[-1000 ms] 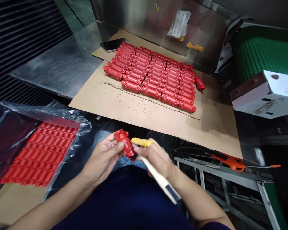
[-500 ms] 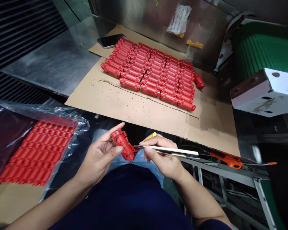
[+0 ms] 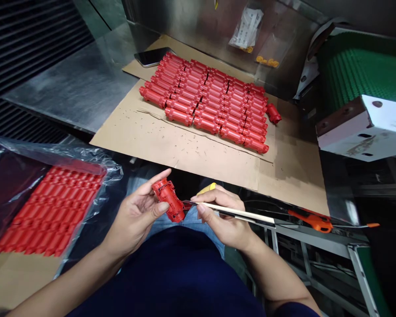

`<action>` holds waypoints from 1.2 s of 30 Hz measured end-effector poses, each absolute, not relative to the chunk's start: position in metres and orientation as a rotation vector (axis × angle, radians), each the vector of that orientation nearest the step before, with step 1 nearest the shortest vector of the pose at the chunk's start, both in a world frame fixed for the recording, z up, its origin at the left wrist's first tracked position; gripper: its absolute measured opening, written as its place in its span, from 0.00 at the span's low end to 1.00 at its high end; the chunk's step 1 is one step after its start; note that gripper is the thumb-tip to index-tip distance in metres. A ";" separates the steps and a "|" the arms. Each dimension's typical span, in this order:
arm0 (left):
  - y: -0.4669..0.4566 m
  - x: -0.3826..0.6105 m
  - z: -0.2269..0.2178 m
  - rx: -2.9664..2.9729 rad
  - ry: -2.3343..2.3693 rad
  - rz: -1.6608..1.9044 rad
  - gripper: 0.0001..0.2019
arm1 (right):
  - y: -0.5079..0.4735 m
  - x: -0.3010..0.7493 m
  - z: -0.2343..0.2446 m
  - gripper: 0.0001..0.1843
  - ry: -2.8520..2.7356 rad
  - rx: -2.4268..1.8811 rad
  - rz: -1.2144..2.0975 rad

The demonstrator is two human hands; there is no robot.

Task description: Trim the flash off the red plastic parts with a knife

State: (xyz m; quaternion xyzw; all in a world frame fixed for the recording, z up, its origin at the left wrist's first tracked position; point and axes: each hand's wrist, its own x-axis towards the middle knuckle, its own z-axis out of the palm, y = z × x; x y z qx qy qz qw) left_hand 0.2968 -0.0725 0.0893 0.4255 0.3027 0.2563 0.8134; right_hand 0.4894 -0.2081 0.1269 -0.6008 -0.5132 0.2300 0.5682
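My left hand grips a red ribbed plastic cylinder between thumb and fingers, its index finger stretched along the top end. The part is tilted over my lap, and dark outlines of slots show on its side. In my right hand is a slim utility knife with a cream and black handle, held like a pen. Its thin tip reaches the right side of the red cylinder near the lower end; the exact contact is too small to tell. Something yellow covers or lies against a finger of my right hand.
Rows of red cylinders lie on cardboard, with a single one to their right and a phone behind. A plastic-lined box holds more red parts. Orange-handled tool and white metal frame are at right.
The knife's handle end has dipped slightly, and its tip stays by the cylinder. My left hand and the red cylinder have barely moved.
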 end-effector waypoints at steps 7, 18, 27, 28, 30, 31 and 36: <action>-0.072 0.296 0.089 0.911 0.660 0.557 0.35 | -0.206 0.488 0.128 0.08 -1.280 -1.395 0.479; -0.070 0.296 0.090 0.923 0.660 0.656 0.31 | -0.213 0.483 0.126 0.09 -1.278 -1.402 0.475; -0.068 0.299 0.098 0.860 0.642 0.651 0.31 | -0.216 0.482 0.128 0.14 -1.299 -1.326 0.444; -0.069 0.299 0.098 0.856 0.646 0.649 0.31 | -0.215 0.482 0.127 0.14 -1.306 -1.319 0.440; -0.069 0.298 0.098 0.851 0.650 0.650 0.31 | -0.215 0.481 0.126 0.15 -1.309 -1.311 0.437; -0.069 0.298 0.098 0.853 0.649 0.651 0.31 | -0.215 0.481 0.125 0.15 -1.310 -1.312 0.438; -0.069 0.299 0.097 0.862 0.644 0.656 0.31 | -0.214 0.481 0.125 0.14 -1.315 -1.318 0.429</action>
